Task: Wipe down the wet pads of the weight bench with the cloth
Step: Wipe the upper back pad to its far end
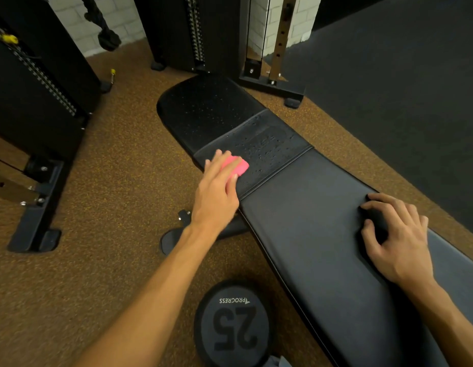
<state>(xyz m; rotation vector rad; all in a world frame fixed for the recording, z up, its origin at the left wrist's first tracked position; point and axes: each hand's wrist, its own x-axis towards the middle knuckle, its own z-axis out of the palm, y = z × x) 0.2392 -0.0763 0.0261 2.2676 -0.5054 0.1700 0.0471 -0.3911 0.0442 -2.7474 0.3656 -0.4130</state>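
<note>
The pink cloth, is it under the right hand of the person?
No, the pink cloth lies under the left hand on the wet middle pad, while the right hand rests bare on the long pad.

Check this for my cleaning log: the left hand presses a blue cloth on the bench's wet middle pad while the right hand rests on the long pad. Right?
Almost. The head view shows the cloth is pink, not blue. The left hand presses it on the wet middle pad; the right hand rests on the long pad.

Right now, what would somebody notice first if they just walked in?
The bright pink cloth under the left hand, pressed on the middle of the black bench. Beyond it, water drops dot the pads. A round weight marked 25 lies on the floor nearby.
</note>
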